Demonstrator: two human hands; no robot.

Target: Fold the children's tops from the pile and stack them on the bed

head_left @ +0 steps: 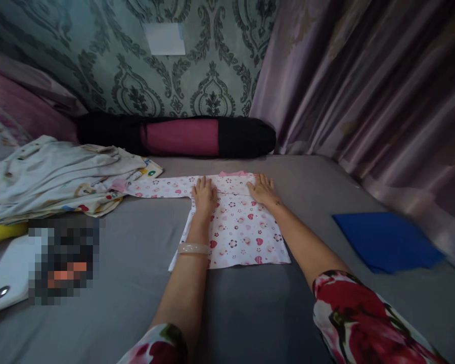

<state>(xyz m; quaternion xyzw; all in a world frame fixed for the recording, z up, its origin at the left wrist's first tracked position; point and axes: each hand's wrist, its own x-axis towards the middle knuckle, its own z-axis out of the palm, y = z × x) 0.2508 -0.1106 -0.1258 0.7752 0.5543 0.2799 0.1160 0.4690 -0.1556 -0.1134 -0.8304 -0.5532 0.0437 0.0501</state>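
Note:
A small white long-sleeved shirt [237, 230] printed with pink hearts and flowers lies flat on the grey sheet. One sleeve stretches out to the left, its pink cuff touching a heap of cloth; the other sleeve is folded across the chest. My left hand [205, 194] lies palm down where the left sleeve joins the body, fingers stretched out. On the shirt's upper right edge my right hand [262, 189] rests flat with its fingers apart, by the fold. The pink collar shows at the top between my hands.
A crumpled white patterned cloth [64, 172] lies at the left, near a white object [11, 273] and a blurred patch. To the right is a folded blue cloth [389, 241]. A long black and pink roll [180, 136] borders the wall; curtains [326, 76] hang at the right.

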